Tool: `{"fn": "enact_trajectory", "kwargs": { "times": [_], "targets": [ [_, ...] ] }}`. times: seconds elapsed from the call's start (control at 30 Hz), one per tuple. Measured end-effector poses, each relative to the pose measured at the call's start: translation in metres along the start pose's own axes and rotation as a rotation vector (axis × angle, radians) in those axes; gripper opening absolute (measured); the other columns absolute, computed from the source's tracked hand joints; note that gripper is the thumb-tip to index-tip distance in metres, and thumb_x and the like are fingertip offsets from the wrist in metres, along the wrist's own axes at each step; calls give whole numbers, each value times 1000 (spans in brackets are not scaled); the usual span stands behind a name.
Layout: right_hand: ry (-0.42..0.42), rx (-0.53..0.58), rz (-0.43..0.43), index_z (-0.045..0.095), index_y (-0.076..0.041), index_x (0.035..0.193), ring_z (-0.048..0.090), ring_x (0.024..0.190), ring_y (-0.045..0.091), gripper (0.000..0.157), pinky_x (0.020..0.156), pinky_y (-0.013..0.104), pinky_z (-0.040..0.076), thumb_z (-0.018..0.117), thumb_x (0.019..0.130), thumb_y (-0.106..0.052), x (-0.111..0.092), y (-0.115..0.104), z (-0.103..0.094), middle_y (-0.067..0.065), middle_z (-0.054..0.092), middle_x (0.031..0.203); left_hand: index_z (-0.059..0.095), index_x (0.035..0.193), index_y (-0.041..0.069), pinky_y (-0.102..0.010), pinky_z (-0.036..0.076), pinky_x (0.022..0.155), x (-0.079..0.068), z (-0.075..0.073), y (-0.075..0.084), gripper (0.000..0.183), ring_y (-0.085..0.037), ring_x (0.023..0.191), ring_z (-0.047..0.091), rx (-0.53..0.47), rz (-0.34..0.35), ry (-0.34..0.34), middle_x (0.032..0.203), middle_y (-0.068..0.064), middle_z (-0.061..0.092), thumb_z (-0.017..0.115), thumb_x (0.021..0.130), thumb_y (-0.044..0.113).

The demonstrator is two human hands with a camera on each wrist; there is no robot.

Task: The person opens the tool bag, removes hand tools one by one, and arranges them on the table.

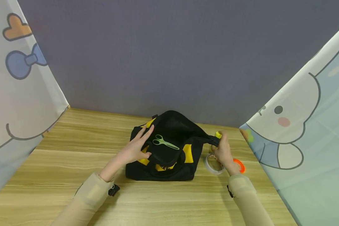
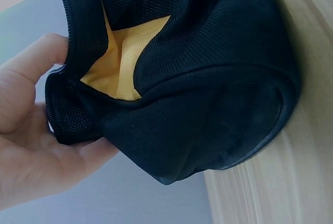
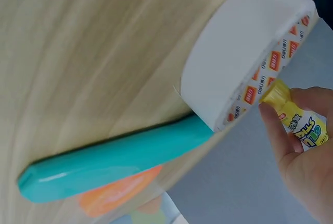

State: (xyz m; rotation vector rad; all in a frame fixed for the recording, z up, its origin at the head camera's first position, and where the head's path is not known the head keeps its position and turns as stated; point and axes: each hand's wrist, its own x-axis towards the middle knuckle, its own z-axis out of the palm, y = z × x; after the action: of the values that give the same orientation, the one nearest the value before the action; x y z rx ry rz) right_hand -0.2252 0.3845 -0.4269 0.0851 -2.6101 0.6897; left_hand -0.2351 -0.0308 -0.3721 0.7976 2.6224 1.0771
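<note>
A black-and-yellow fabric bag (image 1: 169, 174) stands on the table with its zipped mouth spread. Pale green scissors (image 1: 169, 144) lie at the mouth, over the black fabric. My left hand (image 1: 134, 150) touches the bag's left end with straight, spread fingers; in the left wrist view the zip edge (image 2: 50, 99) lies between thumb and fingers. In my right hand (image 1: 223, 152) a small glue stick (image 3: 307, 128) with a yellow cap is pinched. The bag's right corner (image 1: 213, 141) reaches that hand; I cannot tell whether it is gripped too.
A white tape roll (image 3: 244, 41) lies below the right hand, right of the bag. Beside it is a long teal object (image 3: 114, 159), its kind unclear. An orange ring (image 1: 239, 165) lies farther right. A grey panel (image 1: 147, 62) rises behind the wooden table (image 1: 158, 201).
</note>
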Motion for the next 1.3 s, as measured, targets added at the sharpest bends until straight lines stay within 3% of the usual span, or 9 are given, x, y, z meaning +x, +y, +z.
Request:
{"fn": "enact_trajectory", "kwargs": {
  "times": [0.23,0.57,1.0,1.3],
  "targets": [
    [-74,5,66,24,8,136,51,99,45,70,84,58,48,65,79,14,-2,0,1,38,44,119,0,161,27,-23,35,49,0,0,1,107,-12,49,37,-3,10,0,168,-19,-3,75,86,11],
    [-101,-10,170,22,8,132,48,83,34,72,66,37,43,68,77,11,-3,1,-1,29,44,106,1,161,28,-23,35,50,0,0,2,106,-12,51,38,-11,6,0,167,-19,-3,74,87,11],
    [-94,13,205,22,7,130,44,98,38,70,84,49,42,71,80,6,-7,-1,-2,30,39,118,1,162,26,-23,34,49,0,0,3,107,-12,49,35,0,9,9,167,-21,-2,75,86,9],
    [-103,-44,187,23,4,137,62,100,43,76,77,48,52,76,83,-2,-15,1,-6,32,44,124,1,161,27,-24,35,50,1,1,0,108,-13,50,38,-4,6,7,167,-20,-3,75,85,9]
  ]
}}
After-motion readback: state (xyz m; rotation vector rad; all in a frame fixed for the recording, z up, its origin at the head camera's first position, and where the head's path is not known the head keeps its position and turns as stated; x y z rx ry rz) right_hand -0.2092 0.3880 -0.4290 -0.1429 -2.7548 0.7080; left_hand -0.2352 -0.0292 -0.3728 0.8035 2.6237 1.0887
